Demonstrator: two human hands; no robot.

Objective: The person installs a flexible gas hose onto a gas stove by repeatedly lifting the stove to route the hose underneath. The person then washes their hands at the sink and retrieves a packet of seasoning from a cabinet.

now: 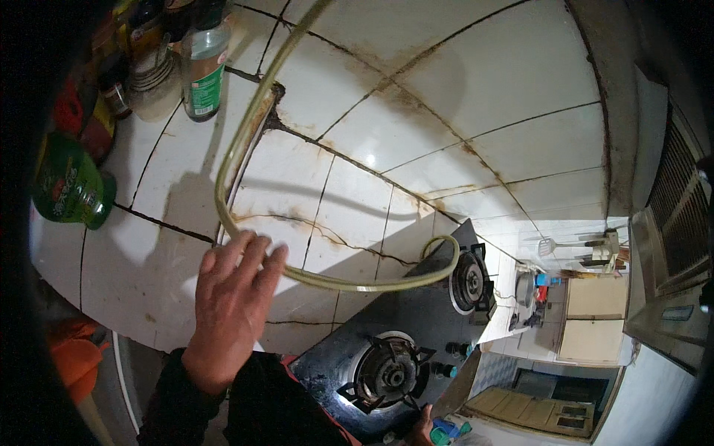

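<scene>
My left hand (233,305) reaches over the white tiled counter (149,275), its bent fingers hooked over a long pale yellow-green hose (357,284). The hose runs up to the top edge and loops beside a dark two-burner gas stove (320,372). Part of my right hand (422,424) shows at the bottom, beside the stove's front edge, its fingers curled; what they hold is unclear. A grille sits over each burner.
Bottles, including a green one (71,178) and a clear one (204,74), and jars crowd the counter's left. Orange plastic (78,360) lies below. Rightward are utensils (599,253), a pot (524,290), pale cabinets (595,305) and a door (535,409).
</scene>
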